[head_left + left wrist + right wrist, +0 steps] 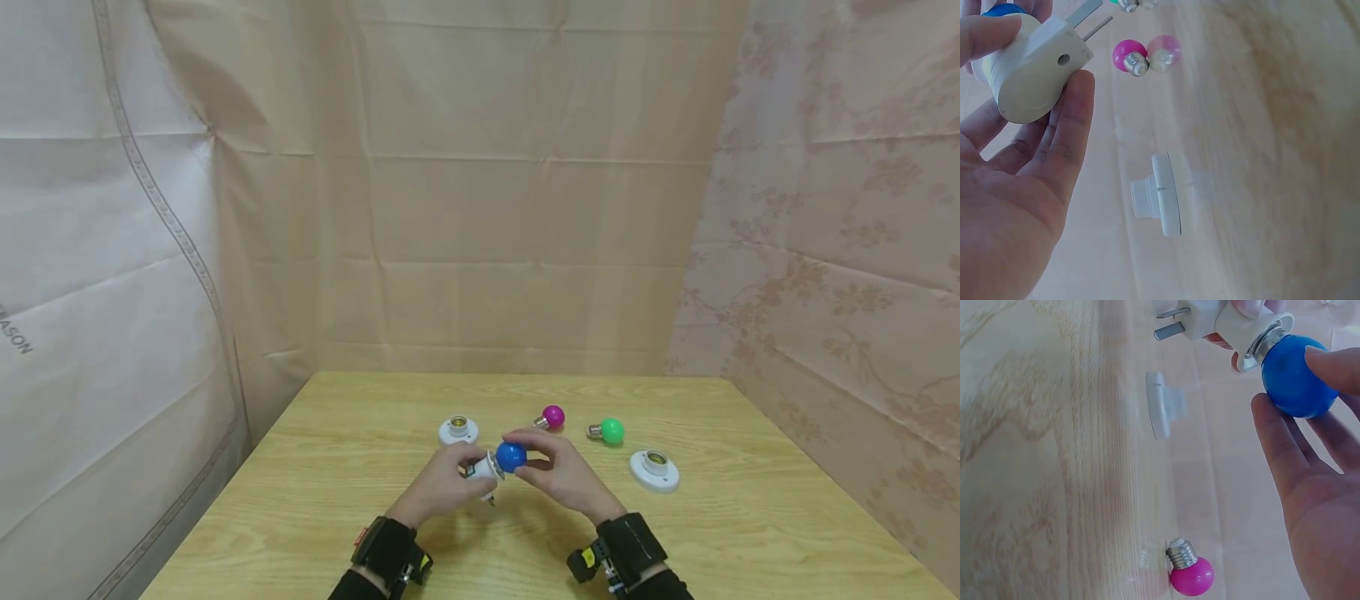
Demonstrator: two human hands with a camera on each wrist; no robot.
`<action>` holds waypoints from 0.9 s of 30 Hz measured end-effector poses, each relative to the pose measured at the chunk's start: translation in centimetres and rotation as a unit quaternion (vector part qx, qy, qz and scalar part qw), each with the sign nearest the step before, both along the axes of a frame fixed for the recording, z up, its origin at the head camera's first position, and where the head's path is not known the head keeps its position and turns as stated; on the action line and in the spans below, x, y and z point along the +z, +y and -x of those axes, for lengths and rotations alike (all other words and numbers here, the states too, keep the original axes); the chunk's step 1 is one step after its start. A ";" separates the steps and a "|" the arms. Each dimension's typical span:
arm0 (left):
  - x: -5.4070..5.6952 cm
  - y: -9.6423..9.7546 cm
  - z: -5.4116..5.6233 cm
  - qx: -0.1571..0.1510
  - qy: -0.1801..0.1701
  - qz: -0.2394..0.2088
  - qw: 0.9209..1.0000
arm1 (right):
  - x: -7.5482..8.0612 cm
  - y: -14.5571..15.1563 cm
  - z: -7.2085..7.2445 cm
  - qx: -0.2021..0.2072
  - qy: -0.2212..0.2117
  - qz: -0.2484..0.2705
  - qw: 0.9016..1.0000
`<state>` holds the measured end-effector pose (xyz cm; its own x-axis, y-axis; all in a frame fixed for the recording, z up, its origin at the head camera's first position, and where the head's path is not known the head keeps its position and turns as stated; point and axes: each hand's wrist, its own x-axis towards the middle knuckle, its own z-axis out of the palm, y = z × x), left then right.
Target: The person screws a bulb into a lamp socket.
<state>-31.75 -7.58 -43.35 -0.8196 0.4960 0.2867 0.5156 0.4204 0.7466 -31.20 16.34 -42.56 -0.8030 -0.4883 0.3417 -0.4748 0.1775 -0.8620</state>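
My left hand (444, 481) grips a white plug-in bulb socket (1030, 75), held up over the table with its two metal prongs sticking out. Between the thumb and fingers of my right hand (561, 471) is a round blue light bulb (1297, 376). The bulb's metal screw base sits at the mouth of the socket, partly inside it in the right wrist view. Just behind the left hand, a white round lamp holder (458, 430) stands on the table. A magenta bulb (553, 417) lies beyond the right hand.
A green bulb (612, 431) lies on its side at the back right of the wooden table (330, 467). Nearer on the right is a second white lamp holder (655, 471). Beige cloth (480, 208) hangs behind the table, with more cloth at both sides.
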 end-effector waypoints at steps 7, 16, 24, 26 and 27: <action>0.0 0.0 0.0 0.001 -0.009 -0.001 1.000 | 0.1 0.0 -0.1 -0.005 -0.006 -0.006 1.000; 0.0 0.0 0.2 0.000 -0.023 0.000 1.000 | 0.2 -0.2 -0.3 -0.020 -0.004 -0.020 1.000; 0.0 0.0 0.2 0.002 -0.021 0.004 1.000 | 0.0 -0.3 -0.2 -0.020 -0.004 -0.022 1.000; 0.0 -0.1 0.1 0.002 -0.021 0.004 1.000 | -0.1 -0.2 0.0 -0.008 0.000 -0.016 1.000; 0.0 -0.1 0.1 0.002 -0.020 0.003 1.000 | -0.2 -0.2 0.1 -0.002 0.002 -0.012 1.000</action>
<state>-31.83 -7.64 -43.35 -0.8330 0.4938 0.2494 0.4825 0.4281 0.7641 -31.27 16.15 -42.73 -0.8035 -0.4932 0.3335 -0.4782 0.2009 -0.8550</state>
